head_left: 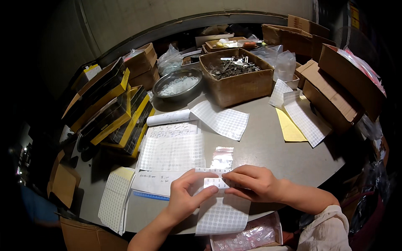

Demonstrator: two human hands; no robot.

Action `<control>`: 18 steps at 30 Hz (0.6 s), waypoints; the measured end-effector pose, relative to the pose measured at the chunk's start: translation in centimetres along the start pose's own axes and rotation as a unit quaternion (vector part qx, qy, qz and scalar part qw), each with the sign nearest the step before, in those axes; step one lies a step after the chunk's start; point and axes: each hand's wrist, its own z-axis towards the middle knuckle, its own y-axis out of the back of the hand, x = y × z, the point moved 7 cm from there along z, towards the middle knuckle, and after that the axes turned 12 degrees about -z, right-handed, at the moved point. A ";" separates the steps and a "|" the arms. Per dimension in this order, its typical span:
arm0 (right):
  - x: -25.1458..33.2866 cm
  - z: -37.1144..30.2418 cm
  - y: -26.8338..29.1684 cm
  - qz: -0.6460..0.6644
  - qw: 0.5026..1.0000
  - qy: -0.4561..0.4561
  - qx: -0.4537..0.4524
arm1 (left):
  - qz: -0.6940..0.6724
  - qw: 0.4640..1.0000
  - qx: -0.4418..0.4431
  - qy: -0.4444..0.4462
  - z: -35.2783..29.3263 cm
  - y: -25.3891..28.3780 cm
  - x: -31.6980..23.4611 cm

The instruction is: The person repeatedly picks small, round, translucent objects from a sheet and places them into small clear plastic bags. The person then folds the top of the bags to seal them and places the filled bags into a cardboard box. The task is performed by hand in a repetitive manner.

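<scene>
Close to the table's front edge, my left hand (184,194) pinches the left side of a white sticker sheet (212,183) between thumb and fingers. My right hand (257,183) grips the same sheet's right side, its fingertips closed on the small printed labels. Whether a single label is peeled off there is too small to tell. A longer sheet of round stickers (222,215) hangs down below both hands toward the edge. Just beyond my fingers lies a small transparent zip bag (222,157) with a reddish seal.
A notebook under a sticker sheet (171,152) lies left of my hands, near a stack of label sheets (115,196). Behind stand a cardboard box of metal parts (238,90) and a round bowl (178,85). Black-yellow boxes (121,117) lean left; cartons (331,94) stand right.
</scene>
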 end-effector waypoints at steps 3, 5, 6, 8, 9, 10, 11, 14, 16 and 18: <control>0.0 0.0 -0.3 0.002 1.000 0.003 0.001 | -0.062 0.998 0.002 0.011 0.0 -0.2 0.5; 0.0 0.0 -0.3 0.004 1.000 -0.001 0.002 | -0.128 0.990 -0.006 0.050 0.0 -0.2 1.0; 0.1 0.1 -0.3 0.005 1.000 -0.002 0.003 | -0.148 0.987 -0.006 0.061 0.1 -0.3 1.1; 0.0 0.1 -0.5 0.005 1.000 0.000 -0.004 | -0.188 0.978 -0.007 0.084 0.1 -0.4 1.3; 0.0 0.1 -0.5 0.005 1.000 0.000 -0.007 | -0.198 0.976 -0.007 0.094 0.1 -0.4 1.4; 0.0 0.0 -0.7 0.003 1.000 -0.001 0.000 | -0.207 0.973 -0.007 0.104 0.1 -0.3 1.5; 0.0 -0.1 -0.8 0.000 1.000 -0.003 0.007 | -0.216 0.970 -0.007 0.114 0.0 -0.3 1.6; -0.1 -0.3 -1.1 -0.004 1.000 0.000 0.003 | -0.221 0.966 -0.013 0.129 0.1 -0.2 2.2; 0.0 -0.2 -1.1 -0.001 1.000 0.001 -0.002 | -0.220 0.967 0.009 0.128 0.1 0.2 2.6; -0.2 -0.2 -1.1 0.001 1.000 -0.004 0.002 | -0.214 0.969 0.021 0.120 0.0 0.2 2.6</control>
